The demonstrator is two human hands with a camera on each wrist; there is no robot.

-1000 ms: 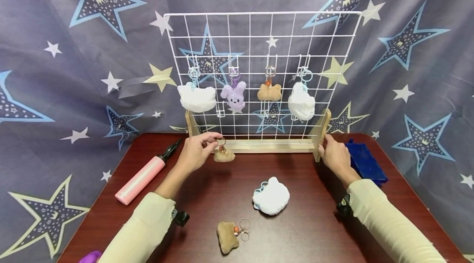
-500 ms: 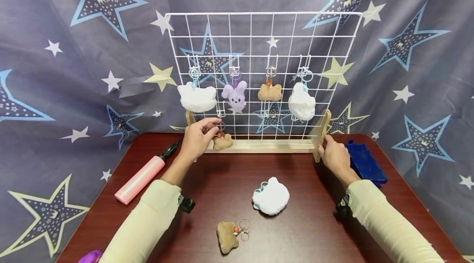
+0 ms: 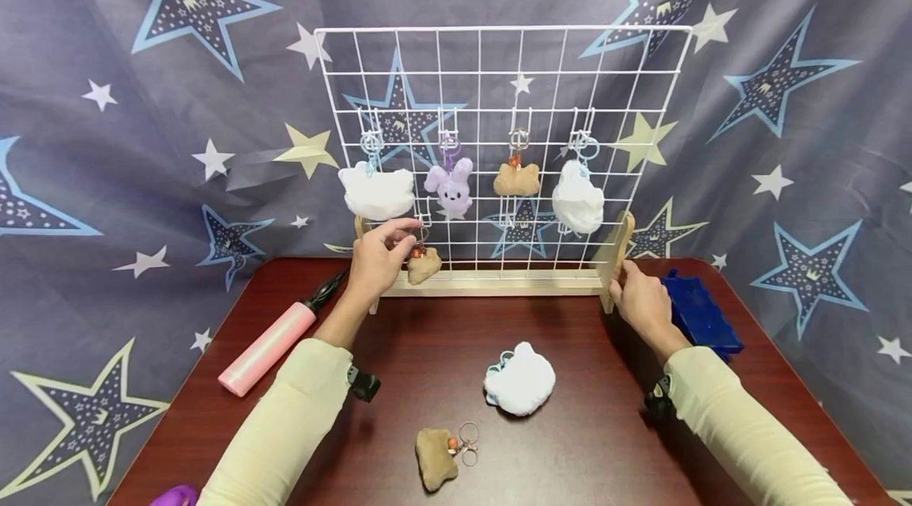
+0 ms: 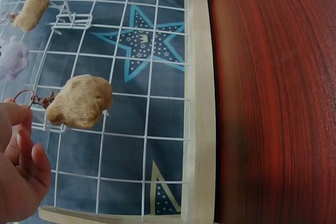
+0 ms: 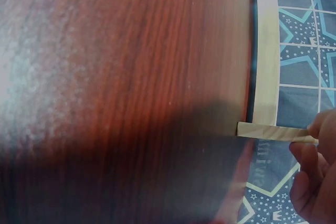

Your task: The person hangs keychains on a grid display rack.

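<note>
My left hand pinches the metal ring of a brown plush keychain in front of the white wire grid rack. In the left wrist view that plush dangles from its ring, close to a lower hook of the grid; whether the ring touches the hook I cannot tell. My right hand grips the rack's right wooden upright, also seen as a wooden foot in the right wrist view. Above hang a white plush, a purple bunny, a brown plush and another white plush.
On the brown table lie a white plush keychain and another brown plush keychain. A pink hand pump lies at the left, a blue plastic tray at the right. Something purple shows at the lower left edge.
My left hand has risen with the brown plush keychain from near the rack's base to the lower left hook. My right hand has stayed on the wooden upright.
</note>
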